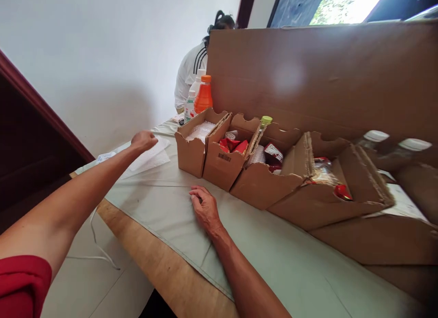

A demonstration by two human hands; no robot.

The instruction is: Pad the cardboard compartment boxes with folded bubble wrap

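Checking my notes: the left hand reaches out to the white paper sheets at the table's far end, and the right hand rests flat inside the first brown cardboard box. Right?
Not quite. In the head view the right hand rests flat on the pale green tablecloth, in front of the brown cardboard boxes, not inside one. The left hand does reach to the white paper sheets.

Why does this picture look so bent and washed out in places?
Head view: the wide lens curves the table edge and stretches the near boxes; the window at top right is blown out white; a pale flare spot sits on the cardboard sheet; the right-hand bottle caps look soft.
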